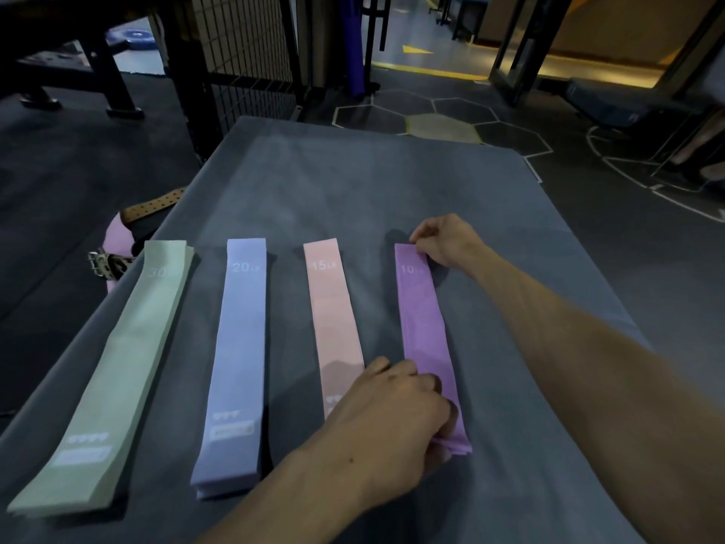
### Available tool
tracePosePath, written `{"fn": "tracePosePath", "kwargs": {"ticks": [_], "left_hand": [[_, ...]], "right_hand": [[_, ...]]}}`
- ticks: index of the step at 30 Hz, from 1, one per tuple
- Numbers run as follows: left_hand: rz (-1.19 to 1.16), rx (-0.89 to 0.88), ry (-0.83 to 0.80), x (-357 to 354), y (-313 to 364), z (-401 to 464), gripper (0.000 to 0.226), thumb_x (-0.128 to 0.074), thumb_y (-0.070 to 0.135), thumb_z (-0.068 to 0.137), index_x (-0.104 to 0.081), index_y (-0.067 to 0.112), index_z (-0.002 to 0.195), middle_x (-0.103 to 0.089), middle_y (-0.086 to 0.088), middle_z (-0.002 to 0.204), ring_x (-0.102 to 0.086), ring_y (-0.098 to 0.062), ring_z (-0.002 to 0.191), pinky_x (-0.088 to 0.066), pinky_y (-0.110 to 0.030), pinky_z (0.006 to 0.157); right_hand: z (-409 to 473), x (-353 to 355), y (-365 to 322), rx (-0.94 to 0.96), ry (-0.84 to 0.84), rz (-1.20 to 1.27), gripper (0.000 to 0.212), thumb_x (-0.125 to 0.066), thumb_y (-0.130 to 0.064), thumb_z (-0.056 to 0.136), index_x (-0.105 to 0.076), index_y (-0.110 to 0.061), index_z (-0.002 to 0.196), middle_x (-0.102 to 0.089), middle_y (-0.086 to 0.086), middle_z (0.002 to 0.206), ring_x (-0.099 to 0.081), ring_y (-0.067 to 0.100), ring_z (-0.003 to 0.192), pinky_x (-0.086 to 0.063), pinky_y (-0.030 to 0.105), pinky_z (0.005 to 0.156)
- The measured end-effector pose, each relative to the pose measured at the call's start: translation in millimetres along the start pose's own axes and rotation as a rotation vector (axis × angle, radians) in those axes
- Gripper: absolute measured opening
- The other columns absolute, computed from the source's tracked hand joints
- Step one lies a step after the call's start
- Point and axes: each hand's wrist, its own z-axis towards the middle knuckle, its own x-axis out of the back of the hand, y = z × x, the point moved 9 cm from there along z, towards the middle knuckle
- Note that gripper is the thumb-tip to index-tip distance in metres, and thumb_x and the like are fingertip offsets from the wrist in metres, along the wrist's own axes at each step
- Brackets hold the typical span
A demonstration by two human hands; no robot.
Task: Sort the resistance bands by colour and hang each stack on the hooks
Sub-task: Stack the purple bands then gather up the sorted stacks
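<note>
Since both of your hands are already on the purple stack (pixel 425 331), the coming move turns on how that stack lies between them: its long axis runs near to far across the grey mat (pixel 353 182), leaning slightly to the left at the far end, and you hold one end in each hand. Your right hand (pixel 443 241) is at the far end, fingers curled and pinching the far right corner beside the "10" marking. Your left hand (pixel 396 410) is at the near end, fingers curled over the stack and gripping its near left edge, where the layers fan a little under your knuckles. The stack is the rightmost of four that lie side by side, apart from one another: the pink stack (pixel 333 308) is just to its left, partly covered at the near end by your left hand, then the blue stack (pixel 239 347), then the green stack (pixel 129 359) at the far left. Sorting looks done, so I judge the lift toward the hooks is what remains, though no hooks are visible here. Lifting both ends together should keep the layers aligned; the loose near end looks likeliest to slip.
</note>
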Motion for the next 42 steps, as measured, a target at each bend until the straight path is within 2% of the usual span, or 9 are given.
{"fn": "tracePosePath", "kwargs": {"ticks": [3,10,16,22,27,32,36,39,42], "left_hand": [[0.024,-0.002,-0.023,-0.8,0.6,0.8,0.022,-0.061,0.048,0.092,-0.066,0.029,0.102,-0.055,0.007,0.096,-0.05,-0.018,0.095,-0.029,-0.034,0.079],[0.016,-0.005,-0.015,-1.0,-0.7,0.9,0.024,-0.062,0.047,0.091,-0.067,0.029,0.105,-0.058,0.007,0.099,-0.054,-0.02,0.095,-0.031,-0.034,0.081],[0.01,-0.015,-0.014,0.8,0.3,0.9,0.021,-0.061,0.045,0.093,-0.067,0.03,0.106,-0.058,0.007,0.099,-0.054,-0.019,0.091,-0.033,-0.034,0.082],[0.038,-0.026,-0.022,3.3,4.6,2.0,0.021,-0.057,0.044,0.096,-0.067,0.027,0.103,-0.054,0.006,0.093,-0.054,-0.021,0.088,-0.025,-0.032,0.078],[0.063,-0.057,-0.008,1.4,6.4,1.7,0.02,-0.055,0.041,0.097,-0.068,0.026,0.097,-0.055,0.005,0.087,-0.047,-0.02,0.077,-0.024,-0.032,0.077],[0.066,-0.122,0.039,1.1,5.7,1.1,0.02,-0.054,0.046,0.094,-0.055,0.029,0.084,-0.042,0.009,0.075,-0.043,-0.02,0.069,-0.026,-0.033,0.073],[0.129,-0.188,0.011,-7.7,7.2,2.6,0.031,-0.065,0.045,0.078,-0.038,0.031,0.078,-0.037,0.009,0.073,-0.055,-0.022,0.071,-0.027,-0.033,0.068],[0.15,-0.203,0.002,-11.2,9.2,3.1,0.027,-0.068,0.045,0.078,-0.047,0.029,0.08,-0.047,0.007,0.075,-0.058,-0.023,0.073,-0.028,-0.033,0.068],[0.137,-0.167,-0.003,-11.1,9.5,1.5,0.025,-0.063,0.042,0.083,-0.042,0.029,0.08,-0.038,0.008,0.075,-0.057,-0.024,0.075,-0.028,-0.034,0.069]], "right_hand": [[-4.9,1.6,-7.5,0.075,-0.039,-0.091,0.017,-0.063,-0.012,0.088,-0.076,-0.019,0.096,-0.07,-0.003,0.09,-0.061,0.011,0.086,-0.042,0.02,0.079],[-7.3,4.3,-24.9,0.246,-0.069,-0.29,0.014,-0.068,-0.016,0.088,-0.075,-0.014,0.1,-0.072,0.002,0.095,-0.066,0.019,0.087,-0.05,0.025,0.078],[-2.0,9.5,-28.1,0.234,-0.082,-0.326,0.009,-0.072,-0.016,0.087,-0.075,-0.014,0.095,-0.073,0.003,0.093,-0.069,0.02,0.086,-0.059,0.034,0.081],[0.1,4.2,-28.5,0.252,-0.083,-0.366,0.011,-0.069,-0.016,0.087,-0.077,-0.016,0.094,-0.068,-0.002,0.085,-0.066,0.018,0.082,-0.047,0.024,0.074],[4.7,-2.8,-27.9,0.196,-0.124,-0.39,0.016,-0.07,-0.015,0.08,-0.077,-0.021,0.093,-0.074,0.0,0.09,-0.066,0.019,0.077,-0.049,0.025,0.073],[6.7,-4.3,-28.3,0.191,-0.16,-0.415,0.011,-0.072,-0.017,0.081,-0.072,-0.022,0.091,-0.073,0.004,0.096,-0.066,0.022,0.083,-0.051,0.029,0.075],[8.1,2.2,-29.8,0.193,-0.144,-0.411,0.011,-0.075,-0.024,0.085,-0.065,-0.017,0.085,-0.068,0.003,0.091,-0.062,0.021,0.082,-0.045,0.03,0.072],[8.9,7.2,-30.0,0.152,-0.126,-0.392,0.016,-0.077,-0.028,0.084,-0.064,-0.02,0.08,-0.07,0.003,0.093,-0.066,0.023,0.086,-0.055,0.037,0.079],[5.5,3.4,-26.1,0.116,-0.09,-0.414,0.012,-0.075,-0.029,0.083,-0.064,-0.023,0.083,-0.07,0.005,0.099,-0.066,0.027,0.09,-0.057,0.04,0.083]]}}
